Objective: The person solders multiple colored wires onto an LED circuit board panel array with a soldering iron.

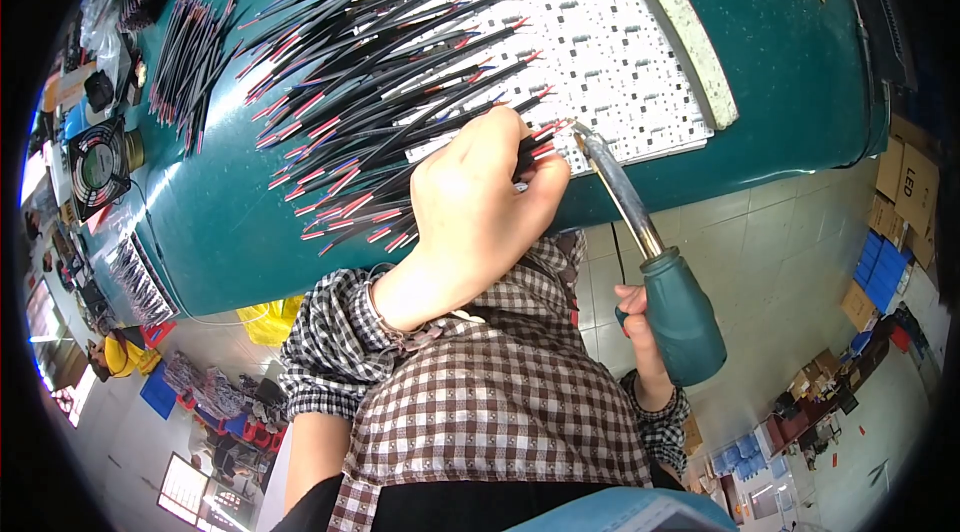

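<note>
My left hand [478, 194] is closed over black-sleeved wires with red ends at the near edge of a white circuit board panel [632, 82]. The wire ends poke out past my fingertips. My right hand [640, 322] grips the green handle of a soldering iron [683, 317], partly hidden behind it. The iron's metal tip points up and left and reaches the wire ends by my left fingers; whether it touches them I cannot tell. Rows of black wires [345, 97] with red and blue ends fan out leftward from the panel.
A pale curved strip [690, 42] lies across the panel's right side. Another wire bundle [190, 57] rests farther left on the green table [250, 262]. Beyond it stand a small black fan [100, 164] and a solder spool [134, 149]. Cardboard boxes [910, 182] stand at the far right.
</note>
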### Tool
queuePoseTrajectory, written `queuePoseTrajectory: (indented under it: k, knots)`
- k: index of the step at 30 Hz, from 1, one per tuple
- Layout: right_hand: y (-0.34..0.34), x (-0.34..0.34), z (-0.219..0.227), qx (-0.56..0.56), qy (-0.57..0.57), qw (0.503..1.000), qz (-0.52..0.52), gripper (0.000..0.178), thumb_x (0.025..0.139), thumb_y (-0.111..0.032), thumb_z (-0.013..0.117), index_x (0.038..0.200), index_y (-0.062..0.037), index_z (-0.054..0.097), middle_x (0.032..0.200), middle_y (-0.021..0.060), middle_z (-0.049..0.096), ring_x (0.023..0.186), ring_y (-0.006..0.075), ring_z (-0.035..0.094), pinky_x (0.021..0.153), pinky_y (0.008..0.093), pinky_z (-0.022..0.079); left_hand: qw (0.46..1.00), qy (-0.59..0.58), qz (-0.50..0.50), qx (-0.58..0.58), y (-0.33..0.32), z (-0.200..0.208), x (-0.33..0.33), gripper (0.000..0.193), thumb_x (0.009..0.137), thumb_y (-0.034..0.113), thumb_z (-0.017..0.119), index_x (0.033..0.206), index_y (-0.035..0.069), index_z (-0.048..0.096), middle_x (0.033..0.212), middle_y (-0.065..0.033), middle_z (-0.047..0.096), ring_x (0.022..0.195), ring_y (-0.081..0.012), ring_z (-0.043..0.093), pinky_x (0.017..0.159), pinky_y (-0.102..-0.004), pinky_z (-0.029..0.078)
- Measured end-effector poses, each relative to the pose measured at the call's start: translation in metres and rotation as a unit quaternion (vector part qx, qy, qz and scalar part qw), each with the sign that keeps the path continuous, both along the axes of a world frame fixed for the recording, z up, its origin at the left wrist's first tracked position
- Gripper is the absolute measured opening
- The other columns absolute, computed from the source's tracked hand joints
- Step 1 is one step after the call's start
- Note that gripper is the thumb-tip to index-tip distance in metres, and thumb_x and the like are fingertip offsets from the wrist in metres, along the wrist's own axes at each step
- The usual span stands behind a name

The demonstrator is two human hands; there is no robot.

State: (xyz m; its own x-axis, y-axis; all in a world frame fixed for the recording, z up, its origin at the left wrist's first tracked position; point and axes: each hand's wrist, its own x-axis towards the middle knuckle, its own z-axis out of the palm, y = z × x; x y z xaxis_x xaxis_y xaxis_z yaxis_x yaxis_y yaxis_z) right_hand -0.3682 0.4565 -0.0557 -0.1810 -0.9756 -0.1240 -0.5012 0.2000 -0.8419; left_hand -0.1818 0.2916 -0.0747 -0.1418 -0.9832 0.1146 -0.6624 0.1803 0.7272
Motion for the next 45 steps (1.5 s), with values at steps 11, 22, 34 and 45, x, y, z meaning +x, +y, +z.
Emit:
queuePoseTrajectory:
  k: [11, 22, 34, 45]
  knots:
    - [-0.017, 0.008, 0.013, 0.020, -0.039, 0.999, -0.014, 0.049, 0.080, -0.035, 0.083, 0.112, -0.0011, 0.069, 0.102, 0.0110, 0.074, 0.086, 0.0252, 0.071, 0.077, 0.0346, 0.057, 1.000, 0.012, -0.001, 0.016, -0.006, -0.004, 0.004, 0.025, 0.072, 0.011, 0.074, 0.076, 0.005, 0.050, 0.068, -0.0110, 0.055, 0.059, -0.0304, 0.059, 0.053, -0.0395, 0.049]
    - [-0.013, 0.006, 0.009, 0.026, -0.197, 0.976, -0.084, 0.047, 0.082, -0.025, 0.084, 0.112, 0.0059, 0.064, 0.098, 0.0148, 0.072, 0.094, 0.0258, 0.071, 0.085, 0.0371, 0.057, 0.993, 0.051, -0.037, 0.102, -0.010, 0.010, 0.016, 0.019, 0.082, 0.011, 0.072, 0.089, 0.001, 0.057, 0.075, -0.0154, 0.059, 0.067, -0.0341, 0.062, 0.062, -0.0411, 0.050]
    - [-0.015, 0.011, 0.008, -0.054, -0.178, 0.975, -0.123, 0.069, 0.096, -0.041, 0.063, 0.127, 0.0188, 0.050, 0.098, 0.0199, 0.067, 0.079, 0.0272, 0.069, 0.071, 0.0360, 0.060, 0.965, 0.119, -0.084, 0.220, -0.013, 0.049, 0.035, 0.022, 0.085, 0.001, 0.069, 0.107, -0.002, 0.069, 0.088, -0.0171, 0.071, 0.079, -0.0231, 0.071, 0.071, -0.0332, 0.054]
    - [0.003, 0.011, 0.001, -0.056, -0.180, 0.975, -0.115, 0.069, 0.097, -0.041, 0.062, 0.129, 0.0181, 0.048, 0.104, 0.0205, 0.066, 0.086, 0.0283, 0.070, 0.071, 0.0353, 0.061, 0.981, 0.068, -0.048, 0.175, 0.001, 0.008, 0.020, 0.011, 0.085, 0.006, 0.070, 0.087, 0.001, 0.061, 0.078, -0.0131, 0.067, 0.058, -0.0229, 0.061, 0.057, -0.0334, 0.049]
